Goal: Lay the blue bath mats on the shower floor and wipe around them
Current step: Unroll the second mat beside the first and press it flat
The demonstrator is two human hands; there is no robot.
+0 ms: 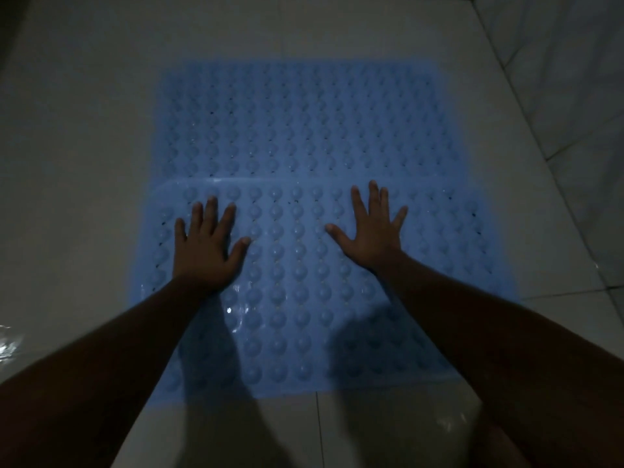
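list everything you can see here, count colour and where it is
far mat: 1, blue with raised bumps, flat on the floor, centre top
near mat: 1, blue with raised bumps, flat on the floor, centre; its far edge seems to lie over the far mat's near edge
floor tiles: several, pale grey-white, all round the mats
wall or ledge: 1, pale tiled, upper right; cannot tell which
wet patch: 1, shiny, on the floor at the left edge
left hand: 1, flat on the near mat, fingers spread
right hand: 1, flat on the near mat, fingers spread
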